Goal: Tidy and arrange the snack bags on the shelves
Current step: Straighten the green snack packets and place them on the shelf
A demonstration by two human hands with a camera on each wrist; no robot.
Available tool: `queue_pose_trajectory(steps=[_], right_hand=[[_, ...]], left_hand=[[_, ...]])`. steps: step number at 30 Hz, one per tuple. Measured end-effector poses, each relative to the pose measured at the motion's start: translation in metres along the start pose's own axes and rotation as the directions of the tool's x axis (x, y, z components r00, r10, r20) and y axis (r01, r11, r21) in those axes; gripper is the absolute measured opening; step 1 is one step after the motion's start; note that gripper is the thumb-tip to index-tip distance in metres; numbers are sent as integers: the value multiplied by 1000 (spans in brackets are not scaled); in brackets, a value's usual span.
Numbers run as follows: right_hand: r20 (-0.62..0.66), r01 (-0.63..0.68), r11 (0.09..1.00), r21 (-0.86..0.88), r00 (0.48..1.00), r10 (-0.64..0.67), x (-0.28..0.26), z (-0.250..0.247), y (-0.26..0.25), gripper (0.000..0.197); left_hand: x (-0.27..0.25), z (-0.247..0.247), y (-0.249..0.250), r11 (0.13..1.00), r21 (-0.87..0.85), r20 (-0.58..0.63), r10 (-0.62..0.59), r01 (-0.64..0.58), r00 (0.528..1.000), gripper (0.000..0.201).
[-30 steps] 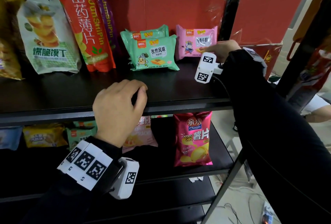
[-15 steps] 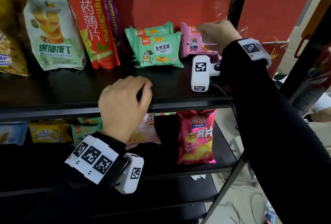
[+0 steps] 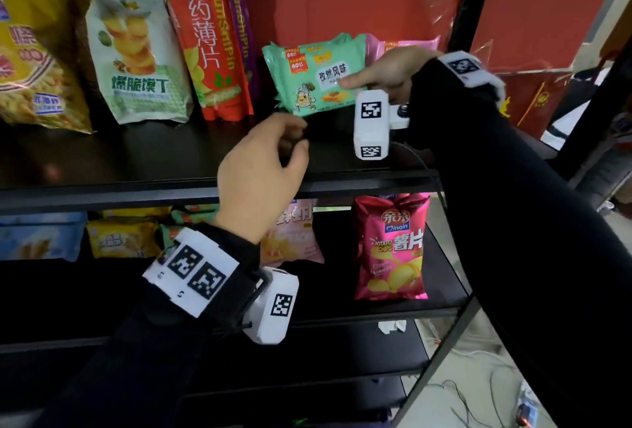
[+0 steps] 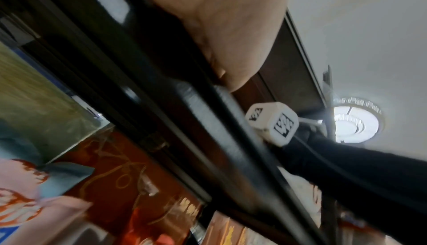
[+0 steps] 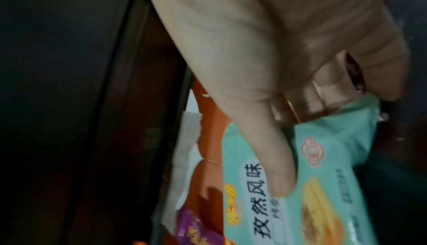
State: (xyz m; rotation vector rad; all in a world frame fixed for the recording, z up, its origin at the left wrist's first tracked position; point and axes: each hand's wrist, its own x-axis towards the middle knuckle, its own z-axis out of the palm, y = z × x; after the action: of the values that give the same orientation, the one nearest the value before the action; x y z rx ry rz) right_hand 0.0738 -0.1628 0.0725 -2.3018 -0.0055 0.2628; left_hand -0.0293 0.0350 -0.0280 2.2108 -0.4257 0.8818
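On the black upper shelf [image 3: 136,161], my right hand [image 3: 362,77] grips the front green snack bag [image 3: 314,75]. The thumb lies on the bag's printed face and the fingers go behind its right edge; the right wrist view shows the same hold on the green bag [image 5: 323,194]. A second green bag [image 3: 273,51] stands just behind it. A pink bag [image 3: 407,46] is mostly hidden behind my right hand. My left hand [image 3: 290,144] hovers over the shelf's front edge with loosely curled fingers, holding nothing.
Left of the green bags stand a tall red bag [image 3: 201,34], a purple bag [image 3: 242,17], a white-green bag [image 3: 136,51] and a yellow bag [image 3: 30,51]. On the lower shelf are a red potato-chip bag [image 3: 393,246], a pale pink bag [image 3: 294,239] and small yellow bags [image 3: 119,236]. A black post [image 3: 472,0] bounds the right side.
My right hand left the pink bag, moved left and took hold of the front green bag. My left hand lifted off the shelf's front edge, where its fingers had been curled.
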Motion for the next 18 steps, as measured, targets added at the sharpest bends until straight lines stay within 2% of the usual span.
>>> queue_pose_trajectory(steps=[1, 3, 4, 6, 7, 8, 10, 12, 14, 16, 18], right_hand=[[-5, 26, 999, 38, 1000, -26, -7, -3, -1, 70], [-37, 102, 987, 126, 994, -98, -24, -6, -4, 80], [-54, 164, 972, 168, 986, -157, -30, -6, -6, 71], [-88, 256, 921, 294, 967, -241, -41, -2, -9, 31], [-104, 284, 894, 347, 959, -264, -48, 4, -12, 15], [-128, 310, 873, 376, 951, -282, -52, 9, -15, 9], [-197, 340, 839, 425, 939, -281, -56, 20, -20, 15], [-237, 351, 755, 555, 936, -261, -57, 32, -22, 23], [-181, 315, 706, 635, 948, -261, -59, 47, -22, 15], [-67, 261, 740, 620, 957, -282, -59, 62, -18, 15], [-23, 250, 750, 613, 954, -299, -58, 73, -13, 13]], left_hand=[[6, -3, -1, 989, -123, 35, -73, 77, 997, 34], [21, -12, -2, 903, -359, 111, -210, 236, 971, 62], [28, -16, -3, 845, -431, 164, -271, 316, 948, 76], [39, -22, -4, 742, -502, 297, -333, 443, 895, 88], [42, -23, -5, 699, -530, 352, -333, 480, 875, 84], [45, -24, -5, 666, -554, 384, -327, 499, 863, 77], [47, -23, -7, 632, -583, 387, -336, 510, 859, 64], [47, -20, -8, 594, -625, 347, -369, 506, 862, 58], [46, -18, -9, 545, -686, 299, -394, 483, 869, 51], [46, -17, -9, 504, -733, 265, -408, 457, 874, 39], [46, -18, -9, 487, -749, 259, -410, 450, 874, 34]])
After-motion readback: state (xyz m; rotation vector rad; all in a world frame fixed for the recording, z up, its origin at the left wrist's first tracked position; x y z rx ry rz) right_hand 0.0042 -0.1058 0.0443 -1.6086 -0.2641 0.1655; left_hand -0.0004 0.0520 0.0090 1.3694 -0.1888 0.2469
